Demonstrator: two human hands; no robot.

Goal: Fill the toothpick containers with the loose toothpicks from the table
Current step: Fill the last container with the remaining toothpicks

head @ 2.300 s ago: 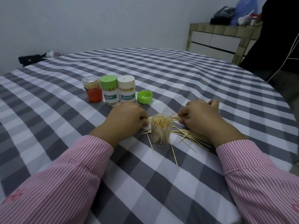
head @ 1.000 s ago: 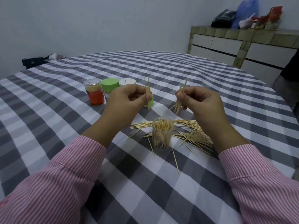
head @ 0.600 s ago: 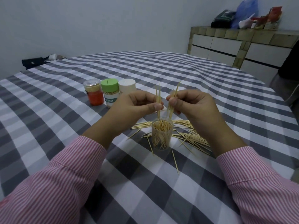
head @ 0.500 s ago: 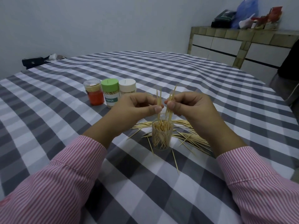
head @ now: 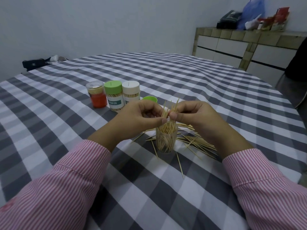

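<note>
An open clear toothpick container [head: 166, 141], partly filled, stands upright on the checked tablecloth [head: 166, 72]. Just above its mouth my left hand [head: 137, 118] and my right hand [head: 197, 117] meet, both pinching one upright bundle of toothpicks [head: 169, 108] whose lower ends reach into the container. Loose toothpicks [head: 196, 140] lie scattered to the right of and behind the container. Further back stand three closed containers: orange [head: 97, 97], green-lidded [head: 113, 96] and white-lidded [head: 131, 92]. A loose green lid [head: 150, 99] lies behind my left hand.
A black bag [head: 35, 63] lies at the table's far left edge. A tiled sideboard [head: 249, 47] with bags on top stands at the back right. A dark shape [head: 297, 63] is at the right edge.
Both hands lifted small bundles of toothpicks off the table, brought them together above the clear container and lowered them towards its mouth.
</note>
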